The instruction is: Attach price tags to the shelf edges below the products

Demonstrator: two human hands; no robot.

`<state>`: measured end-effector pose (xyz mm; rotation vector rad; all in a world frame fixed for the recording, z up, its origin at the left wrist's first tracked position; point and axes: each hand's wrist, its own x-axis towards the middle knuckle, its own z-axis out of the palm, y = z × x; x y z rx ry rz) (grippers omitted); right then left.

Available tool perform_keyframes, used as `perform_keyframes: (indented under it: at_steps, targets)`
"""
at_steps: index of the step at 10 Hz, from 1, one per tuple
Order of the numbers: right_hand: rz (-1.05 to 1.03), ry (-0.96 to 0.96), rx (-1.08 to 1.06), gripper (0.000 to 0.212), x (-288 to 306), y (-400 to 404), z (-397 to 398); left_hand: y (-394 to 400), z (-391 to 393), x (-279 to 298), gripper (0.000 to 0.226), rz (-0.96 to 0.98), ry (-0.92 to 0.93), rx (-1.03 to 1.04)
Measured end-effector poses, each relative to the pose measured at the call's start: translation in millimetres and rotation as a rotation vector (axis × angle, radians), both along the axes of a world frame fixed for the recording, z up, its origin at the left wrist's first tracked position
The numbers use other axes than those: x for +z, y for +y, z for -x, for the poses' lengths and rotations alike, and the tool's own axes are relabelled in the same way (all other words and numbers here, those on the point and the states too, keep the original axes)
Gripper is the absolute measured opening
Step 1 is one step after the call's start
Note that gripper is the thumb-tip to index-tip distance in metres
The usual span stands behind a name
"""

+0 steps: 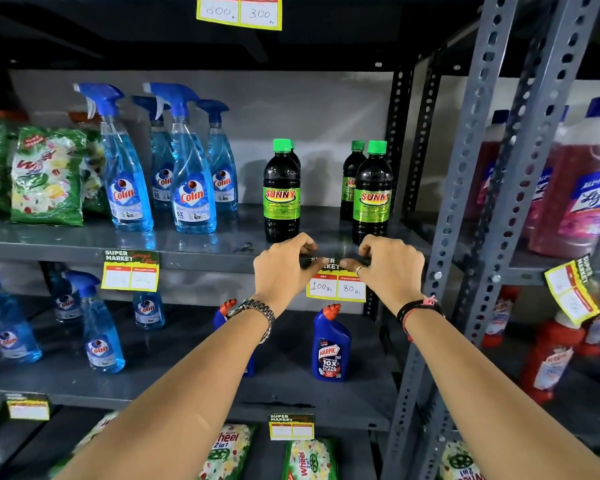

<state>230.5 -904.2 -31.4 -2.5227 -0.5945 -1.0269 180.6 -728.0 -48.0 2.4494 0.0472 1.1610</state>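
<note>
Since the price tag (336,287) looks like thin, light, floppy card hanging off the shelf edge (201,259) below the Sunny bottles (282,192), left hand (282,268) and right hand (390,266) pinch its top corners, fingers closed — best hold, lower half flaps.

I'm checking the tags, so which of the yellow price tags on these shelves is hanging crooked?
The price tag on the right-hand rack, below the pink bottles: it hangs tilted, while the others sit level.

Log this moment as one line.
step: fixing price tag | shelf edge | left hand, right hand pressing top | below Sunny bottles
</note>
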Motion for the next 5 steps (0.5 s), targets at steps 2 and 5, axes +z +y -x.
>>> perform_keyframes:
  at_steps: [2, 5]
  targets:
    - [-0.089, 0.098, 0.06, 0.019, 8, -11, -1, 8, 1, -2, 0.022, 0.052, 0.052, -0.068]
    - [-0.122, 0.101, 0.132, 0.009, 8, -27, 1, 20, 15, 6, 0.043, 0.158, 0.284, -0.318]
